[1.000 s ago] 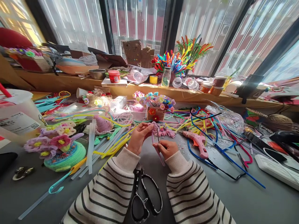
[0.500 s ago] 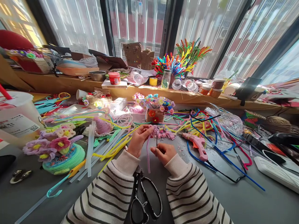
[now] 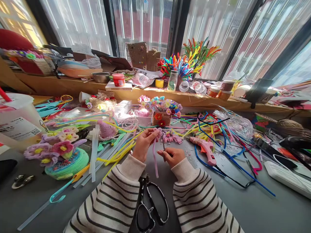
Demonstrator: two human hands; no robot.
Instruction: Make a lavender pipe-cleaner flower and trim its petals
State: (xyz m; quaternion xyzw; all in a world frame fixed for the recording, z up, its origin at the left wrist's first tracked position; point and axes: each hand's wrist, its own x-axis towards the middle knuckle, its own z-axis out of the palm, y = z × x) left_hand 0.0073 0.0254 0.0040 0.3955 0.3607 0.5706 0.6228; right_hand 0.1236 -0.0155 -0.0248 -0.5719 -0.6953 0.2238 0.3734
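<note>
Lilac fuzzy bendable stem (image 3: 155,161) with a curled top, centre of frame: hanging from the left hand (image 3: 143,144), whose thumb and fingers are pinching the curl. Right hand (image 3: 174,156), centre: fingers closing around a slim dark metal tool (image 3: 163,144), tip pointing up beside the curl. Pink fuzzy curled pieces (image 3: 173,138): lying just beyond. Pink plastic glue gun (image 3: 206,151): resting right of centre.

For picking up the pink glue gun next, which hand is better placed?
Probably the right hand: the glue gun lies nearer it, though that hand holds a thin tool; the left hand holds a pinkish strand.
</note>
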